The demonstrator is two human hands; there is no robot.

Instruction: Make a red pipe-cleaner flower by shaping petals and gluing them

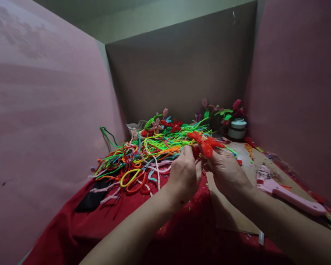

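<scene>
A red pipe-cleaner flower with several fuzzy petals and a pale centre is held up over the table. My right hand pinches it from below and behind, its fingertips partly covered by the petals. Closed beside it on the left, my left hand has its fingertips at a dark red part under the petals. The exact grip point between both hands is hidden. Just behind lies a heap of coloured pipe cleaners, mostly green. Scissors with yellow and red handles rest at its front edge.
A pink glue gun lies on a brown board at the right. Behind stand a lidded jar and finished pipe-cleaner flowers. A black phone-like object sits at left on red cloth. Pink walls flank the table.
</scene>
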